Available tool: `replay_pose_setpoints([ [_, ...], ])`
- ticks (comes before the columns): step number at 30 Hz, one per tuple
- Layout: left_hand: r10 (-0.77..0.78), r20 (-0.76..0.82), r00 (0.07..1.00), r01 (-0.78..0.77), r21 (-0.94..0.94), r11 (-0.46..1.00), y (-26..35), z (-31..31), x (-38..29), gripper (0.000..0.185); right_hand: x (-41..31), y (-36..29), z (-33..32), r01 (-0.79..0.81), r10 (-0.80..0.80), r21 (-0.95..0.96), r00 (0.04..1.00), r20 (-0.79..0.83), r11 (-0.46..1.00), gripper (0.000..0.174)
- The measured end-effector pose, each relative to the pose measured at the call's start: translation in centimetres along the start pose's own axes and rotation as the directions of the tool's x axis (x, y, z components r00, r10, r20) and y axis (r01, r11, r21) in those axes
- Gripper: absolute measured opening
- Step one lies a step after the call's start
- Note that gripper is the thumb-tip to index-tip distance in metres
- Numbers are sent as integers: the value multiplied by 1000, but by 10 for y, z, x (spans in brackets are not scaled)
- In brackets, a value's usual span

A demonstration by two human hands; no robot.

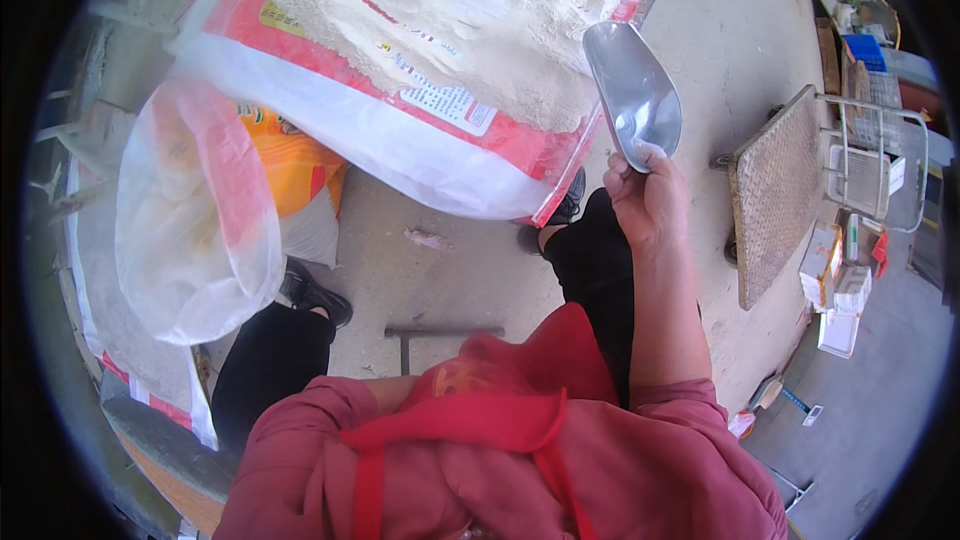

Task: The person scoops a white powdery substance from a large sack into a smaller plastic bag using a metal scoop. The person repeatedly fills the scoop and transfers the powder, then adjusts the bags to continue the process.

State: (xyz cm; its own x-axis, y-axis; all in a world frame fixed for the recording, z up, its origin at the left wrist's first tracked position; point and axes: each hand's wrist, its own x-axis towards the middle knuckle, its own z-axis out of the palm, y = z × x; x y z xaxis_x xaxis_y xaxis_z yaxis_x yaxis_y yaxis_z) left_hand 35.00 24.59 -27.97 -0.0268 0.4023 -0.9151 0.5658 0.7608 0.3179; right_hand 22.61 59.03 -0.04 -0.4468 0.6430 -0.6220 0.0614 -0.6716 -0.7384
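My right hand [646,195] grips a metal scoop [637,86] by its handle end, beside the right edge of a red and white sack sheet [517,157]. The scoop's bowl points away from me and looks bare inside. Heaped across the sheet is a pale, flour-like powder [480,22], with furrows where printing shows through. My left hand is out of view, its forearm passing behind the red apron [510,367]. To the left of the sheet stands a translucent white bag [195,240] with a reddish band and a wide round mouth.
An orange bag [289,165] sits behind the translucent one. Rightward, a flatbed trolley [780,187] with a metal handle stands on the concrete floor near several boxes [836,277] and a blue crate [865,52]. A dark metal bar [442,331] lies between my feet. A round-edged surface [165,435] is at lower left.
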Motion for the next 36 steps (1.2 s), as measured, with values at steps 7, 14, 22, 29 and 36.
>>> replay_pose_setpoints([
  [7, 15, 103, 995, -3, -118, 993, 25, -15, 24, 27, 53, 2, 8, -115, 96, -69, 970, -225, 991, 12],
  [14, 23, 41, 999, -15, -173, 985, 37, -78, 5, 27, 124, -47, 43, -105, 94, -111, 990, -103, 988, 13],
  [22, -30, -204, 979, -3, -160, 987, 29, -150, -25, 28, 163, -98, 77, 75, -69, -101, 996, 63, 992, 22],
  [29, -97, -426, 900, 26, -171, 985, 35, -184, -68, 29, 159, -104, 55, 70, -45, -130, 981, 191, 989, 21],
  [36, -248, -577, 779, 151, -211, 966, 13, -197, -150, 30, 149, -93, 6, 60, -31, -196, 989, 146, 979, 21],
])
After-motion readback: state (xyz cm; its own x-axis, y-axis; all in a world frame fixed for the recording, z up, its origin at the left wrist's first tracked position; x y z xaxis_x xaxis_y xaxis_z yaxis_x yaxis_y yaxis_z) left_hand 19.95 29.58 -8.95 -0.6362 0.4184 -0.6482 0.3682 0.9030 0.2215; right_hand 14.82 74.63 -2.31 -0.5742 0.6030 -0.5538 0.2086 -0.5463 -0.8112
